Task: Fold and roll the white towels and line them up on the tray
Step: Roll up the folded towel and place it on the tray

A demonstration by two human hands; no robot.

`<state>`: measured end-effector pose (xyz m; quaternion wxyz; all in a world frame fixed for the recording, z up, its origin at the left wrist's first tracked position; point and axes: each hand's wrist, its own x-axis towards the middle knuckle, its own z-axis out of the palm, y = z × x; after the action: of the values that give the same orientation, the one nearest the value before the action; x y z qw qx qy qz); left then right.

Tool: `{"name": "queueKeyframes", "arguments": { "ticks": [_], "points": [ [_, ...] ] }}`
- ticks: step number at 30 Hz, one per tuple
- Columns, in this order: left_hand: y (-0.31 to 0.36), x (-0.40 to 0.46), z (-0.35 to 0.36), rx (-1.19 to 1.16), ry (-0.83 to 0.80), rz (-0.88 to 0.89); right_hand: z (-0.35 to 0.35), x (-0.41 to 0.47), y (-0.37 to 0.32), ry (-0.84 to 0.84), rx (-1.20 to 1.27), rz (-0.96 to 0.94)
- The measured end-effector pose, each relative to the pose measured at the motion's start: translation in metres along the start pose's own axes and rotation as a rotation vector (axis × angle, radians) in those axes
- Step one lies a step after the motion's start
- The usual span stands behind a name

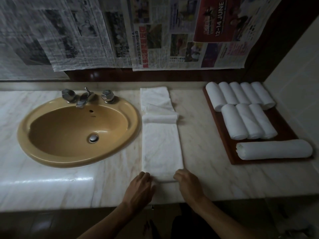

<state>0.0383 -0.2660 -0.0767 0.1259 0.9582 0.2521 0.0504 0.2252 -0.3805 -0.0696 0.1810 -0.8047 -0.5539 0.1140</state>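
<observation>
- Marble counter (203, 169) fills most of the picture, pale and shiny, with a dark edge along the bottom.
- Newspaper sheets (107, 31) hang across the top of the frame, covering the wall behind the counter.
- One yellow-brown sink (34, 149) sits in the left half of the frame, with a silver tap (84, 98) at its back rim and a silver drain plug (93, 138) in the bowl.
- One long white towel (161, 144) lies flat in the middle of the frame, folded into a narrow strip that runs from the wall down toward the person. Part of it is bunched into a soft fold across the strip, up near the far end.
- Over on the right of the frame is a dark wooden tray (222, 121). Eight small rolled towels (241, 109) sit on it in two rows, touching side by side.
- One big rolled towel (274, 150) lies sideways across the near end of the tray.
- At the bottom middle, the left hand (139, 187) pinches the near left corner of the long towel with bent fingers.
- Just beside it, the right hand (187, 182) grips the near right corner the same way.
</observation>
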Motion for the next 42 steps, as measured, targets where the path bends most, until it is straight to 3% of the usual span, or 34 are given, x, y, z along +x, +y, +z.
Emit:
{"name": "queueKeyframes", "arguments": {
  "ticks": [10,14,19,23,28,33,37,42],
  "points": [
    [-0.03,0.016,-0.002,0.198,0.063,0.291,0.012,-0.007,0.019,0.087,-0.156,-0.268],
    [-0.028,0.013,0.003,0.215,0.077,0.233,0.009,-0.006,0.019,0.075,-0.308,-0.261],
    [-0.025,0.0,0.0,0.098,0.029,0.146,0.0,-0.008,0.01,0.007,-0.332,-0.202],
    [-0.025,-0.002,-0.009,-0.065,-0.072,0.116,-0.008,-0.01,0.007,-0.198,-0.232,-0.057],
    [-0.023,0.008,-0.019,-0.167,-0.13,-0.06,-0.019,0.008,0.001,-0.352,-0.183,0.042],
    [-0.001,0.029,-0.029,-0.012,-0.228,-0.289,-0.029,0.028,-0.004,-0.345,-0.094,0.162],
    [0.02,0.043,-0.03,-0.077,-0.182,-0.459,-0.032,0.031,-0.017,-0.259,-0.267,0.147],
    [0.042,0.028,-0.021,-0.066,-0.092,-0.355,-0.005,0.003,-0.018,-0.041,-0.212,0.001]
  ]
}}
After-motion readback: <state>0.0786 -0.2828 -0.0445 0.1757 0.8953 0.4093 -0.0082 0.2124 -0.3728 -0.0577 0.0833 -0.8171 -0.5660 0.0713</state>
